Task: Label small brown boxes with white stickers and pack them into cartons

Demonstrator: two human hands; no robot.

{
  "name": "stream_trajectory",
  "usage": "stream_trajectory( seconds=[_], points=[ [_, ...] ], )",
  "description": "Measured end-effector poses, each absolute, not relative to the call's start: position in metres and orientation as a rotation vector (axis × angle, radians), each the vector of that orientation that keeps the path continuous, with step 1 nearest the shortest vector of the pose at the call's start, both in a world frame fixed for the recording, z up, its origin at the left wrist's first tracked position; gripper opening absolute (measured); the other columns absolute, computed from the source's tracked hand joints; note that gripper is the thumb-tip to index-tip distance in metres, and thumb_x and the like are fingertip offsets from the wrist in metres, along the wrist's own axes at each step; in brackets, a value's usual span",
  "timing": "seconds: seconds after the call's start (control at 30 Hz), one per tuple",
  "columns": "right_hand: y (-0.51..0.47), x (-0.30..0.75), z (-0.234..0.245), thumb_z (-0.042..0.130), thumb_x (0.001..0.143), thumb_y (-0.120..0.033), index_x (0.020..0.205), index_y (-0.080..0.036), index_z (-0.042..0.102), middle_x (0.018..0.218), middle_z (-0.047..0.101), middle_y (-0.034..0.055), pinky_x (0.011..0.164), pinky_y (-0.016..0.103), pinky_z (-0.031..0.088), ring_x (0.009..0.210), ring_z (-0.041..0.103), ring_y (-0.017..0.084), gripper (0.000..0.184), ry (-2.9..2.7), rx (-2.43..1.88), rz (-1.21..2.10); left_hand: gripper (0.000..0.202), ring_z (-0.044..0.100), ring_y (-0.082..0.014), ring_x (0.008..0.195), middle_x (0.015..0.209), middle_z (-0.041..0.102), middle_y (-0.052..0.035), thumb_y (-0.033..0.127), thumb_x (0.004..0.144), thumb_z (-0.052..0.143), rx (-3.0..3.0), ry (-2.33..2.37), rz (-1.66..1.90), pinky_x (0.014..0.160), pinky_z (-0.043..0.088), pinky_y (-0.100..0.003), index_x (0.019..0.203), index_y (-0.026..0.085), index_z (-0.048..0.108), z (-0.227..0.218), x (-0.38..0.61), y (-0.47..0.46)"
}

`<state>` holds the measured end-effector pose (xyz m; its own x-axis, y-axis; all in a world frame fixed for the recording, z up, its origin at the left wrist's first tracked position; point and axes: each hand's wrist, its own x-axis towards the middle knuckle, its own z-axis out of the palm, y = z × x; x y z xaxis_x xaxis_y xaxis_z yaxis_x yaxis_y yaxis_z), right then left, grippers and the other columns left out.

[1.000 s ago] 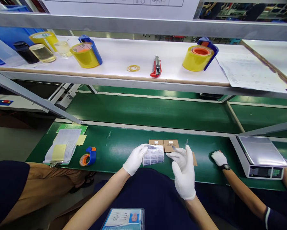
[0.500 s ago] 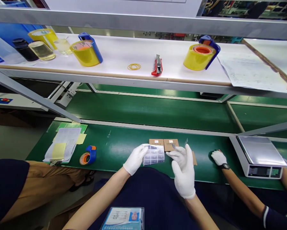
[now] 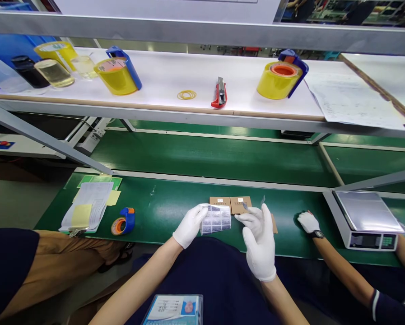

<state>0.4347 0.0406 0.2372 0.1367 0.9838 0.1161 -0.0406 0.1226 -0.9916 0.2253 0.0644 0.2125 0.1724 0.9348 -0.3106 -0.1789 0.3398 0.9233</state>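
Both my hands wear white gloves. My left hand [image 3: 189,225] grips a sheet of printed labels [image 3: 216,219] by its left edge, just above the green mat [image 3: 168,205]. My right hand [image 3: 259,241] is beside the sheet on the right, thumb and forefinger pinched on a small label at the tip. Two small brown boxes [image 3: 231,204] with white stickers lie side by side on the mat just behind my hands.
A co-worker's gloved hand with a wristwatch [image 3: 309,223] rests on the mat at right, next to a digital scale [image 3: 365,218]. Papers [image 3: 87,206] and a blue tape dispenser [image 3: 123,221] lie left. The white shelf above holds yellow tape rolls [image 3: 279,79], a red cutter [image 3: 219,94] and rubber bands [image 3: 186,95].
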Motion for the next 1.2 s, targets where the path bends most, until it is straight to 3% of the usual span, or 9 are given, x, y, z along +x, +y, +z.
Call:
stream_trajectory(
  seconds=[0.2,0.3,0.37,0.5,0.63,0.73,0.9,1.03,1.2],
  points=[
    [0.042,0.436,0.227,0.060,0.098,-0.027,0.160,-0.037,0.030,0.142,0.051,0.0102,0.105,0.049,0.057,0.112,0.067,0.021,0.070,-1.145,-1.180,1.063,0.035,0.071,-0.0290,0.118,0.126,0.076,-0.0116,0.045,0.097,0.062,0.858,1.246,0.980,0.102,0.057,-0.042,0.117,0.018,0.075,0.185,0.201,0.074],
    [0.046,0.442,0.197,0.057,0.099,-0.030,0.162,-0.035,0.025,0.148,0.049,0.0123,0.107,0.051,0.056,0.116,0.065,0.023,0.071,-1.196,-1.289,1.035,0.030,0.076,-0.0287,0.098,0.112,0.079,-0.0140,0.036,0.089,0.073,0.657,1.558,0.961,0.082,0.063,-0.038,0.111,0.015,0.076,0.140,0.167,0.084],
    [0.053,0.456,0.165,0.057,0.098,-0.032,0.163,-0.032,0.024,0.151,0.047,0.0143,0.106,0.052,0.056,0.117,0.064,0.024,0.073,-1.257,-1.400,1.007,0.034,0.077,-0.0303,0.086,0.105,0.079,-0.0187,0.030,0.088,0.072,0.554,1.700,0.925,0.072,0.063,-0.040,0.114,0.009,0.072,0.106,0.143,0.090],
    [0.077,0.519,0.092,0.058,0.092,-0.037,0.163,-0.023,0.023,0.155,0.038,0.0199,0.110,0.057,0.051,0.122,0.061,0.028,0.080,-1.360,-1.693,0.790,0.043,0.073,-0.0340,0.106,0.120,0.074,-0.0211,0.033,0.094,0.065,0.532,1.932,0.879,0.086,0.062,-0.048,0.127,0.006,0.063,0.057,0.101,0.092],
    [0.092,0.598,0.032,0.060,0.083,-0.038,0.162,-0.012,0.021,0.160,0.029,0.0261,0.122,0.061,0.032,0.146,0.038,0.039,0.092,-1.314,-2.046,0.540,0.079,0.051,-0.0514,0.137,0.144,0.058,-0.0279,0.041,0.084,0.077,0.597,2.238,0.723,0.108,0.045,-0.069,0.147,0.003,0.048,0.035,0.062,0.084],
    [0.093,0.632,0.004,0.066,0.078,-0.041,0.163,-0.011,0.018,0.163,0.024,0.0268,0.123,0.058,0.033,0.148,0.037,0.041,0.103,-1.211,-2.147,0.673,0.100,0.041,-0.0551,0.144,0.155,0.045,-0.0346,0.035,0.079,0.079,0.705,2.380,0.599,0.117,0.035,-0.068,0.158,-0.002,0.031,0.025,0.042,0.077],
    [0.088,0.642,-0.016,0.066,0.079,-0.045,0.165,-0.011,0.015,0.165,0.025,0.0233,0.126,0.047,0.032,0.152,0.034,0.035,0.105,-1.188,-2.106,0.768,0.085,0.039,-0.0487,0.148,0.157,0.044,-0.0316,0.042,0.088,0.066,0.881,2.519,0.511,0.122,0.032,-0.061,0.157,0.001,0.038,0.016,0.031,0.057],
    [0.073,0.627,-0.022,0.067,0.079,-0.043,0.164,-0.013,0.017,0.164,0.029,0.0214,0.126,0.047,0.033,0.152,0.033,0.033,0.103,-1.225,-2.066,0.778,0.078,0.038,-0.0444,0.149,0.156,0.046,-0.0288,0.045,0.090,0.059,0.948,2.587,0.535,0.125,0.028,-0.056,0.153,0.002,0.044,0.007,0.039,0.029],
    [0.040,0.581,-0.023,0.069,0.078,-0.042,0.164,-0.018,0.017,0.162,0.030,0.0213,0.118,0.051,0.043,0.139,0.050,0.035,0.104,-1.169,-2.015,0.858,0.050,0.063,-0.0380,0.123,0.126,0.068,-0.0221,0.047,0.093,0.047,0.804,2.513,0.533,0.112,0.046,-0.051,0.124,0.011,0.063,-0.024,0.070,-0.013]
  ],
)
